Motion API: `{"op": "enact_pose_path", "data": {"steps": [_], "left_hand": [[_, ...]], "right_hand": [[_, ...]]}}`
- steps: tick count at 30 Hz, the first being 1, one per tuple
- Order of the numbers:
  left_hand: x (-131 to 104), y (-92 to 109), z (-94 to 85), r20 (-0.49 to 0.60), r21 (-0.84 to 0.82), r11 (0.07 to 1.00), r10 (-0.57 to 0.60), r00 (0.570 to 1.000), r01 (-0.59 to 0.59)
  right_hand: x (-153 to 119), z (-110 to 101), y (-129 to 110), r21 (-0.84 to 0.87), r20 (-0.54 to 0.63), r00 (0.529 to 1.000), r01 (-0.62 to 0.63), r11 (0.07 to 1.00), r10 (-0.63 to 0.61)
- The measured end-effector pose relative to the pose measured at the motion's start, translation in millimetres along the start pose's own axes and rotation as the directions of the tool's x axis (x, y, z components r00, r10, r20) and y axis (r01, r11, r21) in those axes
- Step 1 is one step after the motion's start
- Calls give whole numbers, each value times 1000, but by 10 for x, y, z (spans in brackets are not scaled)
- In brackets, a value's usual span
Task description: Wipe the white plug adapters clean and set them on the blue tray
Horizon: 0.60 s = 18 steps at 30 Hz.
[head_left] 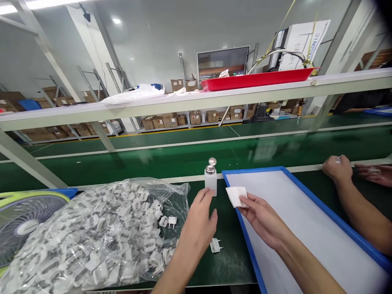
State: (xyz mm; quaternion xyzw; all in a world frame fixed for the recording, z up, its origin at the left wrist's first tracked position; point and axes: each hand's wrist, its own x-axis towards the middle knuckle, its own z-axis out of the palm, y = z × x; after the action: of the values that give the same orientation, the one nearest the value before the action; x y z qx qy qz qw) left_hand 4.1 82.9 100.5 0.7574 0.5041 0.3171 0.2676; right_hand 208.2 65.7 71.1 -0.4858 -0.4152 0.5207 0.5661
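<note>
In the head view, my right hand (260, 212) pinches a folded white wipe (235, 196) by its right edge, above the left side of a blue-rimmed tray (294, 204). My left hand (200, 216) has its thumb apart from the fingers, and its fingertips overlap the lower part of a white pump bottle (210, 181) with a metal top. Whether they touch the bottle cannot be told. A white plug piece with two pins (215, 245) lies on the dark green table, right of my left hand. Left of that hand, an open clear plastic bag (122, 228) holds many similar white plug pieces.
A green fan (27, 224) stands at the far left. Beyond the table runs a green conveyor belt (171, 159), with a shelf above it carrying a red tray (257, 80). At the right edge, another person's hands (339, 167) hold small pieces.
</note>
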Motion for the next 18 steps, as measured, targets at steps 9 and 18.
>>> {"op": "enact_pose_path", "data": {"steps": [9,18], "left_hand": [[-1005,-624,547,-22,-33,991,-132,991,132],[-829,-829,479,186,-89,989,-99,978,117]], "right_hand": [[-621,162,184,178,-69,980,-173,969,187],[-916,277,669,-251,-301,954,-90,964,10]]}}
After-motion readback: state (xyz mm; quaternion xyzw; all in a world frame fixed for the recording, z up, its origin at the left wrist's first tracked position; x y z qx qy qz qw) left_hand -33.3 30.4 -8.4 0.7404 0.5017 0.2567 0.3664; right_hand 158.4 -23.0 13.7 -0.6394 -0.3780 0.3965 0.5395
